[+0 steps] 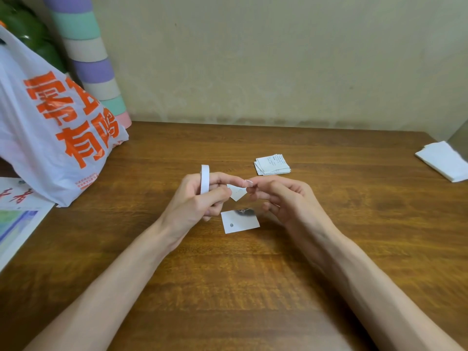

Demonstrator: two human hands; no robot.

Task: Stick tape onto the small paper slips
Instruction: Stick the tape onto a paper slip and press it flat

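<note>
— Where is the tape roll (204, 179) seen?

— Just left of the frame's centre, stood on edge and gripped by the left hand (195, 201), whose fingers are curled round it, above the table (253, 287).

— And the slip being worked on?

— A small white held slip (238, 192) is kept between the two hands, clear of the wood. Its left edge is met by the left thumb and forefinger; its right corner is pinched by the right hand (286, 198), thumb and forefinger closed together, the other fingers loosely bent beneath. Whether tape is already stuck to it cannot be told.

— Are other slips seen?

— A loose slip (239, 221) is laid flat on the table directly below the hands, with a small dark mark printed on it. A stack of slips (272, 164), printed with fine text, is set above and to the right of the hands, well apart from them.

— What else is shown?

— A white plastic bag (55, 122) with orange characters is slumped at the left, a striped roll (93, 59) is leant behind it in the upper left, and folded white paper (443, 160) is placed at the right edge.
</note>
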